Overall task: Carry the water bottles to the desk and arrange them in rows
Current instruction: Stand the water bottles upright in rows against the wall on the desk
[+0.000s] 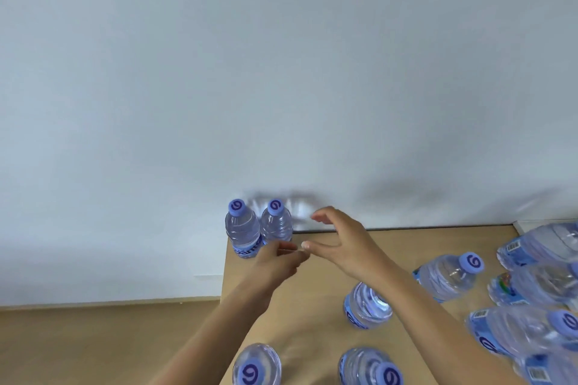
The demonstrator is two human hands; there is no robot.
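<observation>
Now both hands, the left hand [279, 259] and right hand [342, 244], are empty with loosely spread fingers beside two upright clear plastic bottles with purple caps [258, 230] at the far corner of the light wooden table [316, 322], so I think the next bottle should go close beside the right one, in line.

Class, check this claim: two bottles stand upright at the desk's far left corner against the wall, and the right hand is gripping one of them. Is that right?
Not quite. The head view shows the two bottles there, but the right hand is open beside them and grips nothing.
</observation>
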